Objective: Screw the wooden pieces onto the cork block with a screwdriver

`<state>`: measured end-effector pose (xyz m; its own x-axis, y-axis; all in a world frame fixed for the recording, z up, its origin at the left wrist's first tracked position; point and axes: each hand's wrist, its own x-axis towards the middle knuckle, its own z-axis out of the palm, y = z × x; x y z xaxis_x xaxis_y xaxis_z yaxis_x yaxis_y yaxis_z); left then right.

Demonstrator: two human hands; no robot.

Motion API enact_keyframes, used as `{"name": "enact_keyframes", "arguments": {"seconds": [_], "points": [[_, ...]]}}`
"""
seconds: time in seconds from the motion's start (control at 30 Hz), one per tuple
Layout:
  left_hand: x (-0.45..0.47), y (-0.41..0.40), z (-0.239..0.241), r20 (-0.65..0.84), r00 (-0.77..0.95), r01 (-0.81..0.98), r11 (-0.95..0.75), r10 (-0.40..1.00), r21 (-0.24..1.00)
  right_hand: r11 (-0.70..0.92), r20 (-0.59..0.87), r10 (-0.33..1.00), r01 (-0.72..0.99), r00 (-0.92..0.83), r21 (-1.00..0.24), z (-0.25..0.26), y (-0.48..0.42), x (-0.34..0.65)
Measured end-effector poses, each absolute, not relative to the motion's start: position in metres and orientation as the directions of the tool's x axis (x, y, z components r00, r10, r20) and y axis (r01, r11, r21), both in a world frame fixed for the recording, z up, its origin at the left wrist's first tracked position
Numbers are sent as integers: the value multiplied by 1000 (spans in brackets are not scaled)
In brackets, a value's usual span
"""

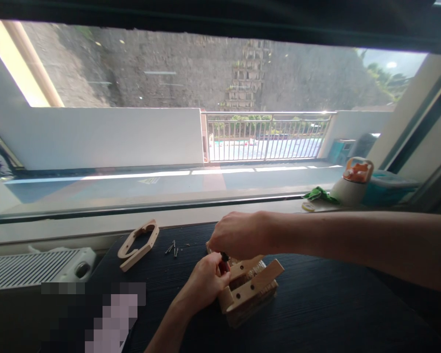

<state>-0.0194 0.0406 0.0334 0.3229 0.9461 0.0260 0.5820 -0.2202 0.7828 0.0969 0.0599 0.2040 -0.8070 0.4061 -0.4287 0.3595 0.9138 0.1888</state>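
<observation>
A small wooden assembly of pale slats with holes sits on the dark table. My left hand is closed against its left side, fingers curled round a small dark and red tool tip that I can only partly see. My right hand is closed above it, gripping the top of what looks like a small screwdriver. Both hands meet at the assembly's left end.
A curved wooden piece with a cut-out lies to the left, with a few loose screws beside it. A white heater stands at the left. On the window sill at right are a white container with an orange lid and green cloth.
</observation>
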Motion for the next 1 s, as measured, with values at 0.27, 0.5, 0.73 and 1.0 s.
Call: {"name": "enact_keyframes", "arguments": {"seconds": [0.27, 0.5, 0.73, 1.0], "points": [[-18, 40, 37, 32, 331, 545, -219, 943, 809, 886, -412, 465, 415, -784, 209, 194, 63, 102], [-19, 43, 34, 18, 338, 556, -214, 941, 803, 891, -426, 453, 388, -783, 234, 205, 57, 96], [-19, 43, 30, 61, 342, 537, -249, 938, 806, 882, -457, 472, 408, -754, 237, 193, 64, 102], [-20, 45, 25, 62, 344, 547, -254, 937, 797, 861, -471, 508, 447, -722, 244, 199, 62, 100]]}}
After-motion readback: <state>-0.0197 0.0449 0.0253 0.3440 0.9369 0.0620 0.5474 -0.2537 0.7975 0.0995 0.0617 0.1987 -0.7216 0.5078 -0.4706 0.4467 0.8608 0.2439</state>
